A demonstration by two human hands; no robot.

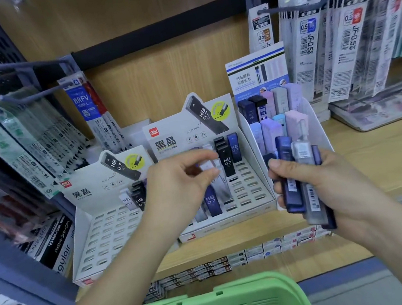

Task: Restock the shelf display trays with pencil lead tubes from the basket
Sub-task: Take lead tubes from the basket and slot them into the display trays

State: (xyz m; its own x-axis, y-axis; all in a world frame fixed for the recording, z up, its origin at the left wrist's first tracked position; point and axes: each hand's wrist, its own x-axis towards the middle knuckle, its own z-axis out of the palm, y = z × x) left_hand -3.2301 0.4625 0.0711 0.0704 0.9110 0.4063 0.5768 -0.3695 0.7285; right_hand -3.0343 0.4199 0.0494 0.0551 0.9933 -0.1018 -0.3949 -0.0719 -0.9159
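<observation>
Wooden shelf carries display trays (three, white).

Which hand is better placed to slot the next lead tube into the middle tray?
Probably left. The left hand hovers empty over the middle tray, while the right hand grips the bundle of tubes beside it.

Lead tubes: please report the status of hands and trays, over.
Right hand grips a bundle of tubes. Left hand empty, fingers loose over middle tray. Many slots free. Nothing in the way.
</observation>
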